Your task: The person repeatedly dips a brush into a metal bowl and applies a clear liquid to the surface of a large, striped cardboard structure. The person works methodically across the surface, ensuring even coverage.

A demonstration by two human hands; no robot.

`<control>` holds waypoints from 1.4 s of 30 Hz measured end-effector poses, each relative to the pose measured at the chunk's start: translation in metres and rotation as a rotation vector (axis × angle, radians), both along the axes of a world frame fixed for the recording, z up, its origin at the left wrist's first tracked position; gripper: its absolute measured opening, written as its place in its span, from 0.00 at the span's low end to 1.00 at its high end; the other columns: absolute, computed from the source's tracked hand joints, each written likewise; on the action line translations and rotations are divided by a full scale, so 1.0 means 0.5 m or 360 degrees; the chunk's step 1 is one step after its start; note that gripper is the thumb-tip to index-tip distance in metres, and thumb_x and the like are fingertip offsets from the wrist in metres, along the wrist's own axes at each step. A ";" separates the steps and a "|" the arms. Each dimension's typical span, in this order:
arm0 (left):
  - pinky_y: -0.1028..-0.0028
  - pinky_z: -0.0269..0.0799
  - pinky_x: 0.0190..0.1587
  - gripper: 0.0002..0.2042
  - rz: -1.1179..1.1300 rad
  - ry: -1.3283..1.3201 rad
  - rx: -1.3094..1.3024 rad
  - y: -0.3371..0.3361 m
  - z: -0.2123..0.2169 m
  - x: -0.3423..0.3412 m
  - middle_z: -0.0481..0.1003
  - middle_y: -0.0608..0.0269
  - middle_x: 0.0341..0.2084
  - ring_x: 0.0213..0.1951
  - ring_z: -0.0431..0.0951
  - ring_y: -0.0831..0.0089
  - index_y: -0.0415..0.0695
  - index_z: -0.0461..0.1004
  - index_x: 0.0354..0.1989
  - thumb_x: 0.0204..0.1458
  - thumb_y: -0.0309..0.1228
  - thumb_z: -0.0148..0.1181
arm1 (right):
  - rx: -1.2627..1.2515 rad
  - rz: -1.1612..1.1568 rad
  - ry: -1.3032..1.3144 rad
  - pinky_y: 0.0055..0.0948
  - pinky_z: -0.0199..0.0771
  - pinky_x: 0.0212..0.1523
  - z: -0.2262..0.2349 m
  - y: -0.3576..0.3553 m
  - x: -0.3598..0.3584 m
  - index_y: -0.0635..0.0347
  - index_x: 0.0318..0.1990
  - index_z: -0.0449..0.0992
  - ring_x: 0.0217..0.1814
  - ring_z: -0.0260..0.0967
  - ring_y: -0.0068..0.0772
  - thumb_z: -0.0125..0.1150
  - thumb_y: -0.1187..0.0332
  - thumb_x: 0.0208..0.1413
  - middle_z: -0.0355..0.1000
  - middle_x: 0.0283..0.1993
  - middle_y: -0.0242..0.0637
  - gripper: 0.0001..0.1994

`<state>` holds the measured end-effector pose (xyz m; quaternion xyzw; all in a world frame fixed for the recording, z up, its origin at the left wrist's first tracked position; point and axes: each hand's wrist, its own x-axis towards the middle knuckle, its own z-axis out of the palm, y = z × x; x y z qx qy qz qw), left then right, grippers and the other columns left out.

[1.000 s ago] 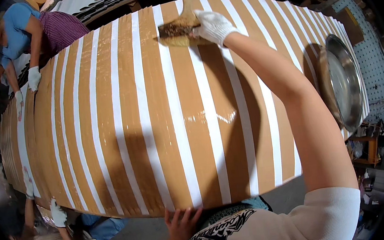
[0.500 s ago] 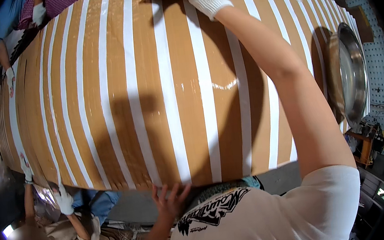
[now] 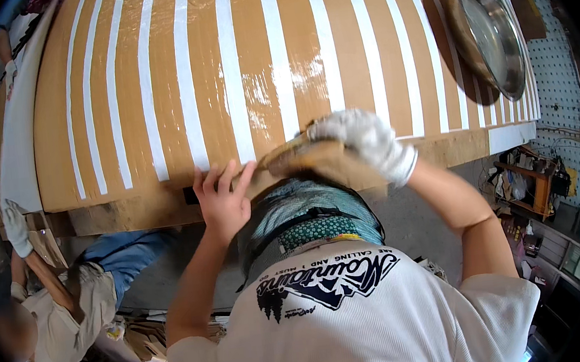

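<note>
At panel's near edge: two hands (image 3: 296, 170), one brush (image 3: 316, 160), one metal bowl (image 3: 490, 29).

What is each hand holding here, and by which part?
Right hand, gloved, grips a brush by its upper part. Left hand holds nothing; it rests bare on the board edge.

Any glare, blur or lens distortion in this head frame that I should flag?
Head view: glare patches on the glossy striped panel; fisheye bends its stripes and near edge, with a black rim around the picture; the pan casts a dark shadow to its left; the gloved right hand and brush look slightly soft.
</note>
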<state>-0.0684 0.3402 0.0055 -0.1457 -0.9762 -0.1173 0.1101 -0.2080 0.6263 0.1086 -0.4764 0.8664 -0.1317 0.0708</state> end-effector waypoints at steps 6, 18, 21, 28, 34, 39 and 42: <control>0.40 0.48 0.70 0.39 -0.0018 -0.0129 0.0025 -0.002 0.007 0.009 0.67 0.60 0.60 0.63 0.62 0.47 0.66 0.67 0.67 0.40 0.24 0.58 | -0.0390 -0.0669 0.0176 0.41 0.77 0.51 -0.059 0.041 -0.037 0.51 0.51 0.79 0.49 0.76 0.43 0.64 0.74 0.49 0.78 0.45 0.42 0.18; 0.43 0.49 0.72 0.41 -0.0083 -0.0192 0.0117 -0.011 0.028 0.034 0.61 0.61 0.68 0.69 0.57 0.48 0.61 0.64 0.70 0.41 0.21 0.57 | -0.0305 -0.0369 0.0435 0.38 0.80 0.43 -0.067 0.029 -0.017 0.52 0.50 0.79 0.42 0.78 0.44 0.62 0.73 0.51 0.79 0.44 0.43 0.17; 0.42 0.49 0.72 0.38 -0.0126 -0.0290 0.0338 -0.027 0.029 0.042 0.62 0.60 0.68 0.69 0.57 0.49 0.54 0.64 0.69 0.42 0.20 0.56 | -0.0006 -0.0524 0.0270 0.38 0.79 0.48 -0.069 0.016 0.061 0.46 0.58 0.76 0.46 0.78 0.45 0.58 0.72 0.55 0.78 0.49 0.44 0.21; 0.46 0.56 0.68 0.31 0.0189 0.0060 0.0202 -0.132 0.029 0.034 0.68 0.59 0.60 0.62 0.65 0.51 0.52 0.71 0.63 0.44 0.22 0.56 | -0.0326 -0.0355 -0.0009 0.25 0.82 0.29 -0.027 -0.044 0.002 0.52 0.49 0.82 0.35 0.78 0.30 0.71 0.69 0.50 0.81 0.40 0.40 0.16; 0.51 0.60 0.67 0.31 0.0168 -0.0082 0.0118 -0.206 0.024 0.023 0.71 0.60 0.57 0.59 0.67 0.50 0.53 0.75 0.60 0.40 0.24 0.58 | -0.0111 -0.0326 0.0457 0.34 0.74 0.35 -0.072 -0.160 0.047 0.50 0.58 0.74 0.37 0.76 0.40 0.67 0.64 0.50 0.78 0.43 0.41 0.24; 0.48 0.62 0.65 0.31 0.0130 -0.0166 0.0204 -0.207 0.051 0.002 0.72 0.56 0.57 0.58 0.69 0.48 0.50 0.77 0.58 0.38 0.23 0.57 | -0.0349 -0.0284 -0.0128 0.40 0.78 0.45 -0.087 -0.066 -0.077 0.55 0.49 0.78 0.41 0.77 0.45 0.70 0.61 0.52 0.79 0.43 0.42 0.18; 0.48 0.63 0.66 0.27 0.0135 -0.0136 0.0109 -0.209 0.048 0.006 0.72 0.55 0.57 0.58 0.69 0.48 0.49 0.79 0.55 0.40 0.26 0.56 | -0.0074 -0.0929 -0.0359 0.41 0.77 0.45 0.019 -0.108 -0.261 0.60 0.46 0.75 0.43 0.77 0.48 0.71 0.63 0.52 0.78 0.41 0.48 0.17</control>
